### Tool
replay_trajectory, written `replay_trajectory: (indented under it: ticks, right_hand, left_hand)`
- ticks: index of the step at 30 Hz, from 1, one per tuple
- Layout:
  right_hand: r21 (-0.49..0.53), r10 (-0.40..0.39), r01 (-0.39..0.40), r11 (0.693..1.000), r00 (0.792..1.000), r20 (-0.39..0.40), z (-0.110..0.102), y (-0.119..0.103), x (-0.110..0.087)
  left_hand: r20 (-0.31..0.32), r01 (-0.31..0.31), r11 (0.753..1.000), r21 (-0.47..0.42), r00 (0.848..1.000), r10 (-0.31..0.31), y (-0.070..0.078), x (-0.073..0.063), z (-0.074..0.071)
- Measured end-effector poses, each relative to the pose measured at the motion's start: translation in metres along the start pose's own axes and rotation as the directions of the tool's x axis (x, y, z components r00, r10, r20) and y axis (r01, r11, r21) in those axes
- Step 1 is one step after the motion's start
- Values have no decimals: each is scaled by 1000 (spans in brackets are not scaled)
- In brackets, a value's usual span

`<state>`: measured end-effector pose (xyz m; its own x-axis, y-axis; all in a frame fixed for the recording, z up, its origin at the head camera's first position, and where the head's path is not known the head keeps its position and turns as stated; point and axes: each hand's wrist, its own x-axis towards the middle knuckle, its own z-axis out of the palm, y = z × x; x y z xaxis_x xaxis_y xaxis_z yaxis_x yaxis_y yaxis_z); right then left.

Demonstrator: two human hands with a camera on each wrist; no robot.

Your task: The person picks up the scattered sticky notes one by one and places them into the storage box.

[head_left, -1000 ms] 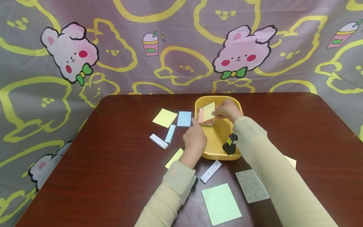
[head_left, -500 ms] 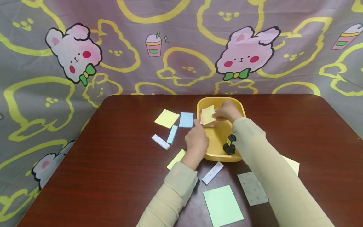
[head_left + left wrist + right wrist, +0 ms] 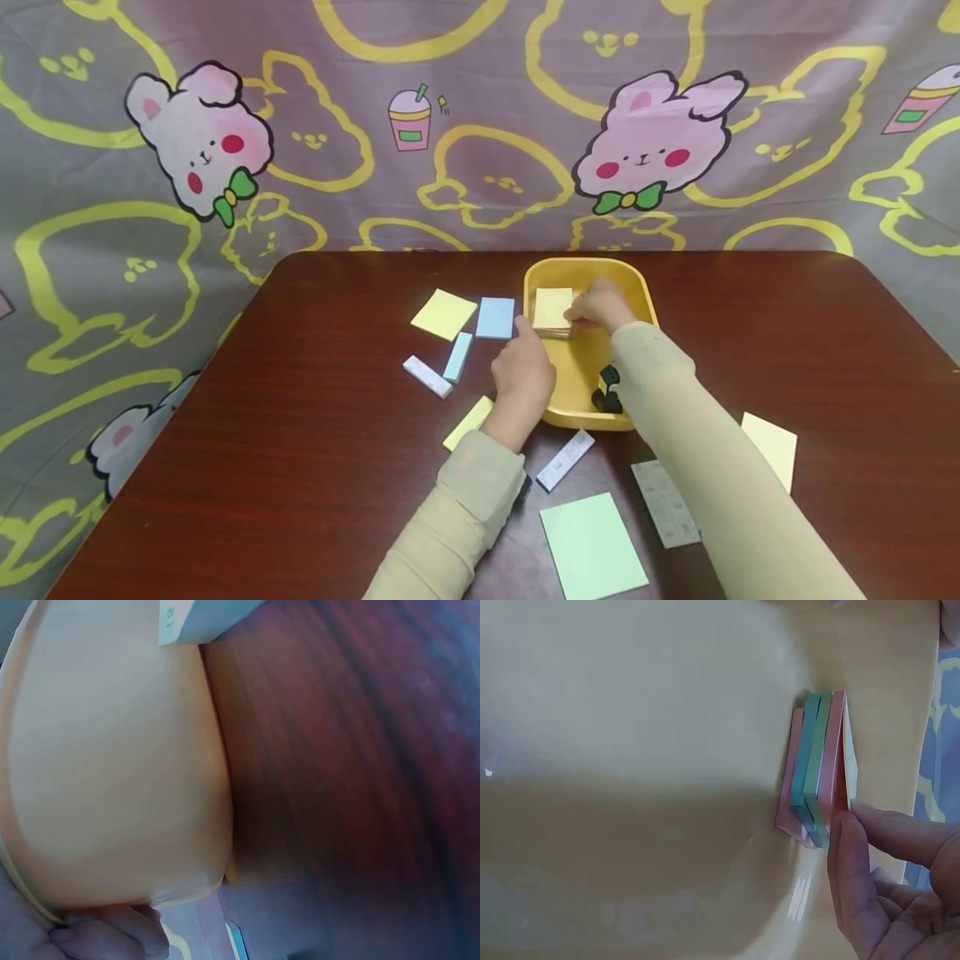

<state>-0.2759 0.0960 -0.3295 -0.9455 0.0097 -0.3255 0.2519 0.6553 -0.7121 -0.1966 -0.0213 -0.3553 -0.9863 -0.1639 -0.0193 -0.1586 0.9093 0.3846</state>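
Observation:
A yellow plastic bin [image 3: 573, 385] stands near the table's far edge. My left hand [image 3: 523, 371] grips its left rim; in the left wrist view, fingers [image 3: 112, 934] curl over the rim. Inside the bin, my right hand [image 3: 602, 304] pinches the edge of a pale yellow sticky note pad [image 3: 553, 307]. This pad lies on top of a stack in the far left corner. The right wrist view shows the stack's pink pad [image 3: 832, 750], green pad [image 3: 818, 746] and teal pad [image 3: 805, 750], with thumb and finger at the yellow pad's edge.
Left of the bin lie a yellow pad [image 3: 444, 314], a blue pad [image 3: 496, 317] and narrow pads [image 3: 427, 376]. Nearer are a narrow white pad [image 3: 566, 460], a large green pad [image 3: 594, 546], a grey pad [image 3: 666, 503] and a cream pad [image 3: 772, 448]. Patterned cloth [image 3: 480, 125] hangs behind.
The yellow pad in my right hand has gone from tilted to flat and square on the stack, covering the pink pad. My left hand still grips the rim.

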Motion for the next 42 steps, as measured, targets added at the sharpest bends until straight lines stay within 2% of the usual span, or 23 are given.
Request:
replay_trajectory:
  ticks: [18, 24, 30, 35, 42]
  right_hand:
    - [54, 21, -23, 998, 999, 44, 1, 4, 0]
    - [37, -16, 13, 999, 997, 81, -5, 2, -6]
    - [-11, -93, 95, 995, 991, 97, -20, -12, -17]
    - [1, -122, 122, 993, 989, 84, -39, -23, -27]
    - [-20, -129, 132, 991, 987, 101, -70, -10, -45]
  left_hand:
    - [-14, 0, 1000, -4, 1000, 0, -1, -1, 0]
    - [-5, 4, 1000, -7, 1000, -4, -2, -1, 1]
    - [-3, 0, 1000, 6, 1000, 0, -3, -2, 1]
    - [-8, -6, 1000, 8, 1000, 6, -2, -3, 0]
    - [-1, -3, 1000, 6, 1000, 3, 0, -1, 0]
